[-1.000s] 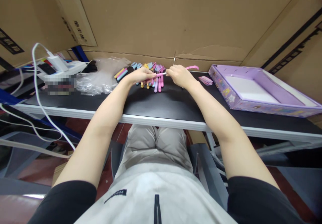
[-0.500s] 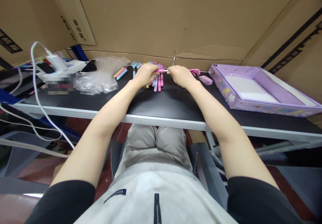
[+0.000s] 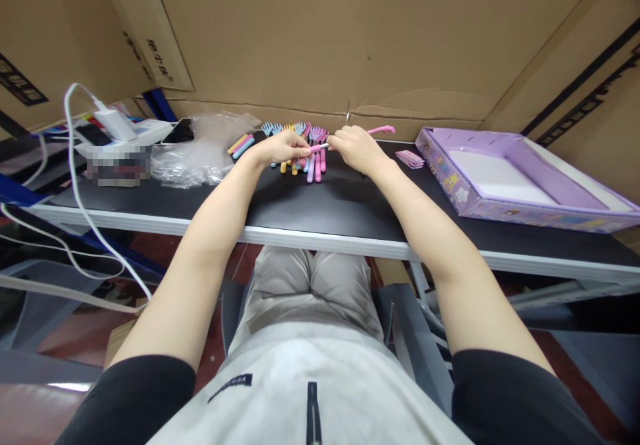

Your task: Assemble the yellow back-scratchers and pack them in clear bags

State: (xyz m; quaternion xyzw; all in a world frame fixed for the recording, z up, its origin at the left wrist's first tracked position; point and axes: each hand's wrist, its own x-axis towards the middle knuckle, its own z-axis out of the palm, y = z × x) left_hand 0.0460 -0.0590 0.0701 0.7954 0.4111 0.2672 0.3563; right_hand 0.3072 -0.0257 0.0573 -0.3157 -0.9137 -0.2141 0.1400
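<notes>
My left hand (image 3: 280,148) and my right hand (image 3: 354,146) meet over the black table (image 3: 320,198), both pinched on one small pink stick-like tool (image 3: 319,146) held crosswise between them. Under and behind the hands lies a heap of small pastel plastic tools (image 3: 300,145) with fork-like heads in pink, blue and yellow. A pink piece (image 3: 381,129) sticks out just behind my right hand. What the right fingers hold besides the stick's tip is hidden.
A purple cardboard box tray (image 3: 505,172) lies at the right, with pink cards (image 3: 409,158) beside it. Clear plastic bags (image 3: 200,155), loose coloured sticks (image 3: 240,145) and a charger with white cable (image 3: 113,125) sit at the left. Cardboard walls stand behind the table.
Both hands rose slightly toward the cardboard wall half a second ago and have come back down nearer me; the pink stick stays pinched between them.
</notes>
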